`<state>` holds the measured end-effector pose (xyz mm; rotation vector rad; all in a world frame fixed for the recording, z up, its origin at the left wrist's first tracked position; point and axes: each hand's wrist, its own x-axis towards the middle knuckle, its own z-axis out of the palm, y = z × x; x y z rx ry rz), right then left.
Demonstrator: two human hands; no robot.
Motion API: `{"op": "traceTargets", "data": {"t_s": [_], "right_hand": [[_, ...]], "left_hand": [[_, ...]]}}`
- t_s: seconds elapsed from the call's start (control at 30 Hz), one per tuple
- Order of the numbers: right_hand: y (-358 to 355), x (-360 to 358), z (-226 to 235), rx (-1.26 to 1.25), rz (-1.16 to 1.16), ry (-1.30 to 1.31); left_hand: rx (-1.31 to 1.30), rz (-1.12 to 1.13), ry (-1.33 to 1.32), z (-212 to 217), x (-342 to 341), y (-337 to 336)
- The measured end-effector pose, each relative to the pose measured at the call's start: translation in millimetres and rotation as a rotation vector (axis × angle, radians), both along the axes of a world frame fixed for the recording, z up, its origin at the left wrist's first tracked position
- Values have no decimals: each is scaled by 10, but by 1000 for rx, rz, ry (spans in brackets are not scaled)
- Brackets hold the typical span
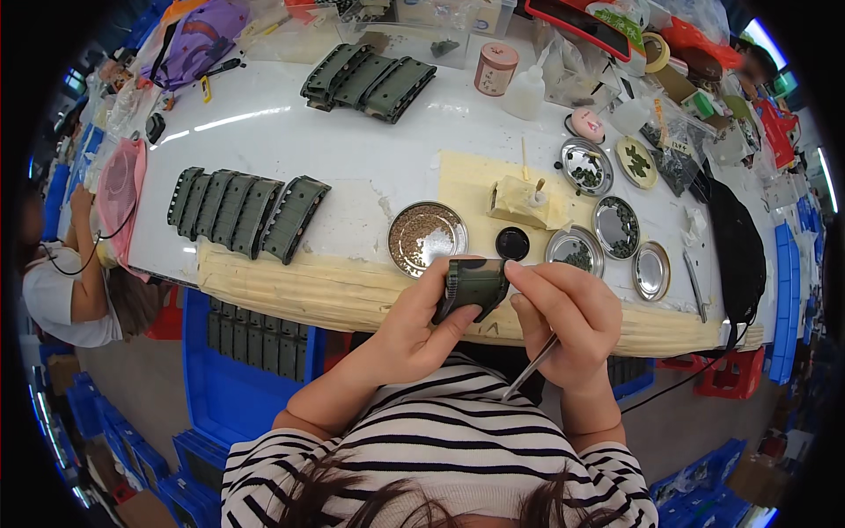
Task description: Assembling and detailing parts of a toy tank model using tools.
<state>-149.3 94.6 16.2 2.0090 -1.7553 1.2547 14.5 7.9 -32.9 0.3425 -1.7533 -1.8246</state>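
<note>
My left hand point(414, 326) grips a curved dark green camouflage part point(473, 289) at the table's front edge, thumb across its lower side. The fingertips of my right hand point(572, 321) touch the part's right edge. Tucked in that same hand is a pair of metal tweezers point(533, 368), the tips pointing down toward my shirt. Whether the right fingertips also pinch something small cannot be made out. Just beyond the hands lie a round tin of small brown pieces point(408, 238), a small black lid point(512, 244) and a tin of small green pieces point(576, 255).
Rows of similar green parts point(238, 211) lie at left, with another group point(368, 84) at the back. More tins point(651, 271) stand at right. A white squeeze bottle point(525, 92) and a pink canister point(496, 69) stand behind. A blue crate point(198, 378) sits below; another person point(75, 282) sits left.
</note>
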Motion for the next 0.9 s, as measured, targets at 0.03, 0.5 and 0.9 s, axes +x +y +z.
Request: {"op": "traceTargets", "data": {"t_s": [0.03,0.5,0.9], "right_hand": [[10,-2,18,20,-14,56],[-332,-532,120,165,-176,-228],[-508,-619,-36,291,-154,-202]], "left_hand": [[-33,13,-1,-7,4,2],[881,-216,196,5,-129,-108],[1285,-336,313,-41,-230,-141]]}}
